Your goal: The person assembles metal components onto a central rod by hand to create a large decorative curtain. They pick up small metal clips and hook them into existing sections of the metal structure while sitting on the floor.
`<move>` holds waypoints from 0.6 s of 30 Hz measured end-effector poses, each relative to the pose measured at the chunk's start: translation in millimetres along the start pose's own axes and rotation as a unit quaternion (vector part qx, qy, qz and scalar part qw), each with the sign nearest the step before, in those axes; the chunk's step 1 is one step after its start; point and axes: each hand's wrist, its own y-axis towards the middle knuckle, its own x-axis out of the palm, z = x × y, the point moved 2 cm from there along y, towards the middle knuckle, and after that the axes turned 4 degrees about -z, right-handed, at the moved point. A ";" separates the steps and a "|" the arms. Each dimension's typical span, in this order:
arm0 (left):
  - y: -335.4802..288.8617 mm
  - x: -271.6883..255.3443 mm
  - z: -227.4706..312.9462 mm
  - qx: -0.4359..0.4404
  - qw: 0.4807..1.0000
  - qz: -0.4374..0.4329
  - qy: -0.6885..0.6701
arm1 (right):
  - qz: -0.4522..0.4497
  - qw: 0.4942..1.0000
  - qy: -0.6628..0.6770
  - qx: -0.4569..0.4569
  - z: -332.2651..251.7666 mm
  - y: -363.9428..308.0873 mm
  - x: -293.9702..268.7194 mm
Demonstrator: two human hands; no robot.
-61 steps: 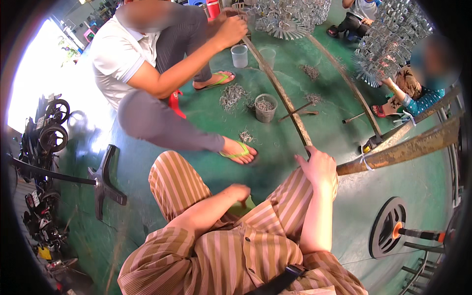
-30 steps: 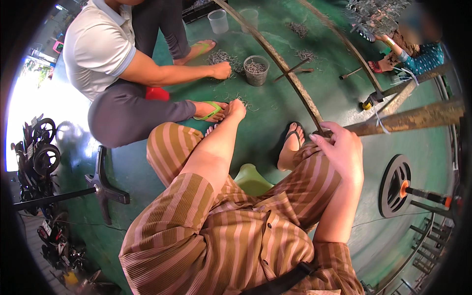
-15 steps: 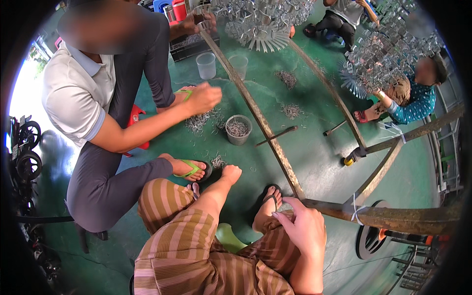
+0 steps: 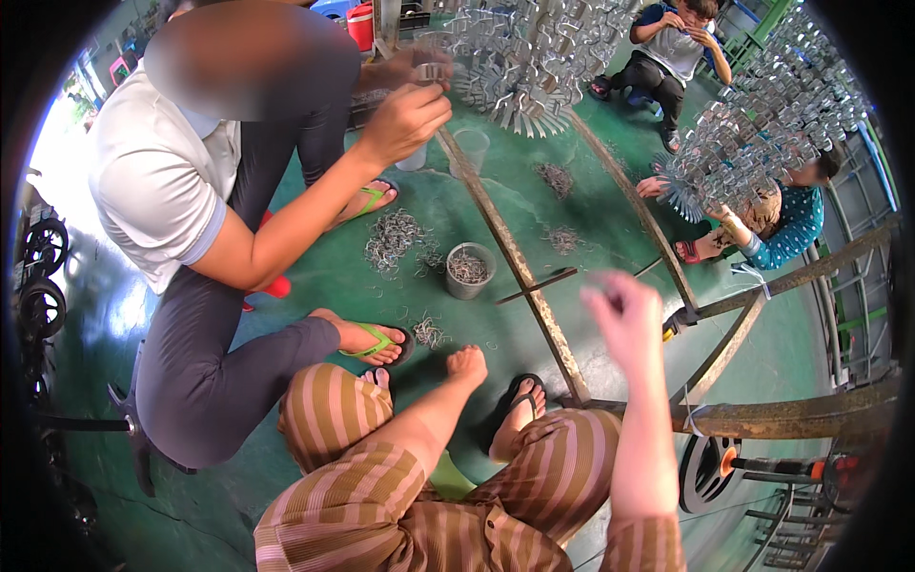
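Observation:
My left hand [image 4: 467,365] is closed in a fist low over the green floor, in front of my knees. Whatever it holds, if anything, is hidden. Just beyond it to the left lies a small heap of bent metal hooks [image 4: 429,331]. My right hand [image 4: 626,315] is raised to the right of a rusty metal frame bar [image 4: 519,272], its fingers curled and smeared by motion. Farther ahead stands a grey plastic bucket [image 4: 469,288] with many such hooks inside. A larger hook pile [image 4: 393,240] is spread to its left.
A co-worker in a white shirt [image 4: 157,172] sits close on my left, hands raised by a hanging cluster of shiny metal pieces [image 4: 524,67]. A second cluster [image 4: 753,143] hangs at right before another person. A curved frame beam [image 4: 801,408] crosses on my right.
My right hand has risen forward from beside the frame's near corner. My left fist has shifted slightly right and nearer. The co-worker's hand has lifted from the floor pile to the hanging cluster.

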 end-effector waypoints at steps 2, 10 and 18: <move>-15.8 -2.3 10.0 0.012 0.999 0.009 -0.040 | 0.048 0.996 0.062 -0.044 -15.8 46.2 3.7; -7.7 -33.3 8.9 0.029 0.988 0.079 -0.127 | 0.137 0.982 0.125 0.030 -34.0 168.6 62.9; -0.7 -45.6 -3.2 -0.020 0.980 0.085 -0.179 | 0.262 0.957 0.112 0.061 -50.4 193.5 85.5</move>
